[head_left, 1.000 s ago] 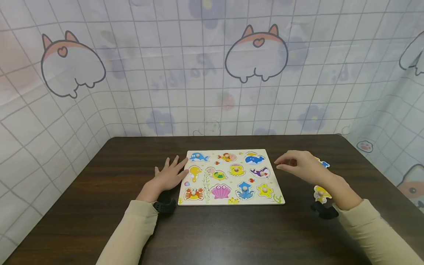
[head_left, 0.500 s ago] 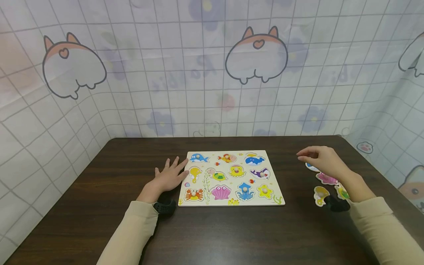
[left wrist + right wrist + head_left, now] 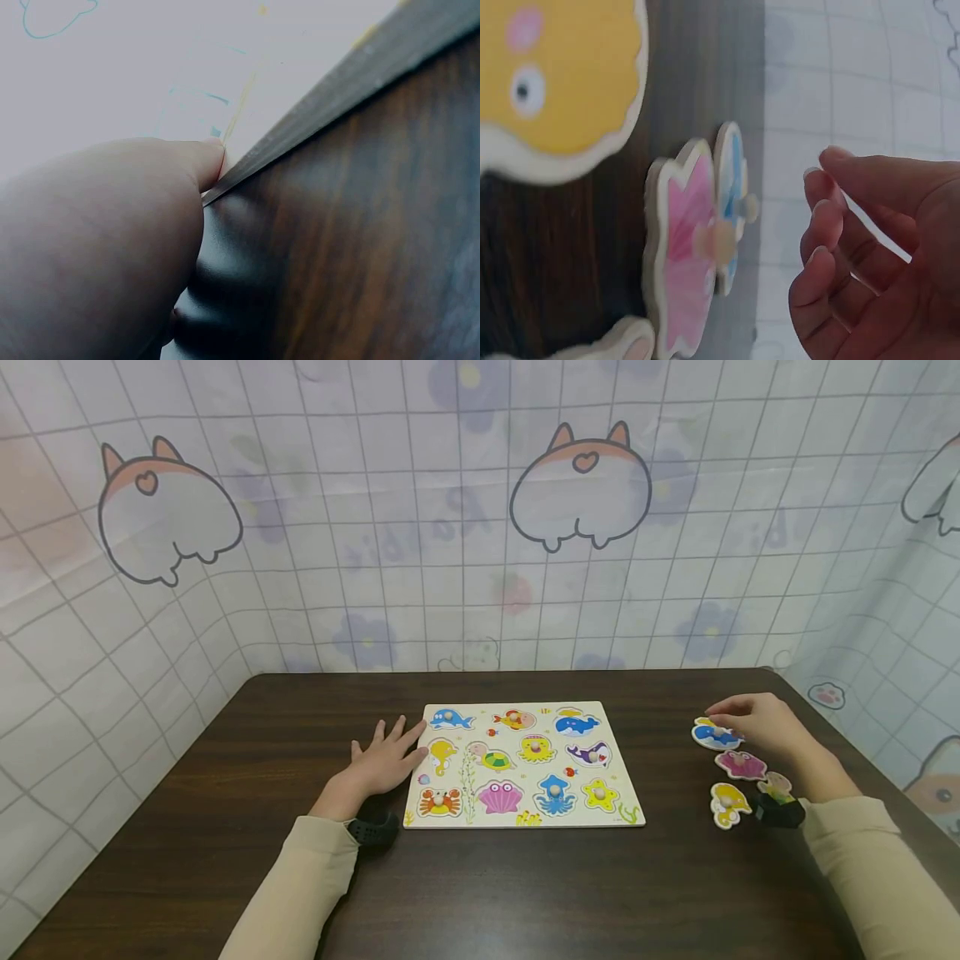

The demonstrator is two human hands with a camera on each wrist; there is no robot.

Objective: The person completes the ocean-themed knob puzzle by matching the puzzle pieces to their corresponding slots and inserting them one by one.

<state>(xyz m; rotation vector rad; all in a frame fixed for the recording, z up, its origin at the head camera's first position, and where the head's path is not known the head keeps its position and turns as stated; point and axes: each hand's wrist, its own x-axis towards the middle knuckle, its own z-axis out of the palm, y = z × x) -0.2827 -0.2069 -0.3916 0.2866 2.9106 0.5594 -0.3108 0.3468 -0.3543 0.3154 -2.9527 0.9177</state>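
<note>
My left hand (image 3: 382,766) lies spread on the table, its fingertips touching the left edge of a sea-animal puzzle board (image 3: 585,819). In the left wrist view, a finger of that hand (image 3: 97,240) overlaps the board's edge. My right hand (image 3: 765,724) hovers above a blue whale puzzle piece (image 3: 712,737), thumb and fingers loosely bent. The right wrist view shows a gap between these fingers and the knob of the whale piece (image 3: 731,180); they hold nothing. A pink shell piece (image 3: 741,765) lies nearer me. Under the right wrist, a turtle piece (image 3: 776,782) is partly hidden.
A yellow seahorse piece (image 3: 727,806) lies left of the right wristband (image 3: 780,811). Several knobbed pieces, among them a crab (image 3: 431,802) and a starfish (image 3: 600,792), sit in the board. Behind the dark wooden table (image 3: 495,893) hangs a patterned cloth (image 3: 420,585).
My right hand has moved right, from beside the board to over the whale piece, uncovering the loose pieces. My left hand has stayed at the board's edge.
</note>
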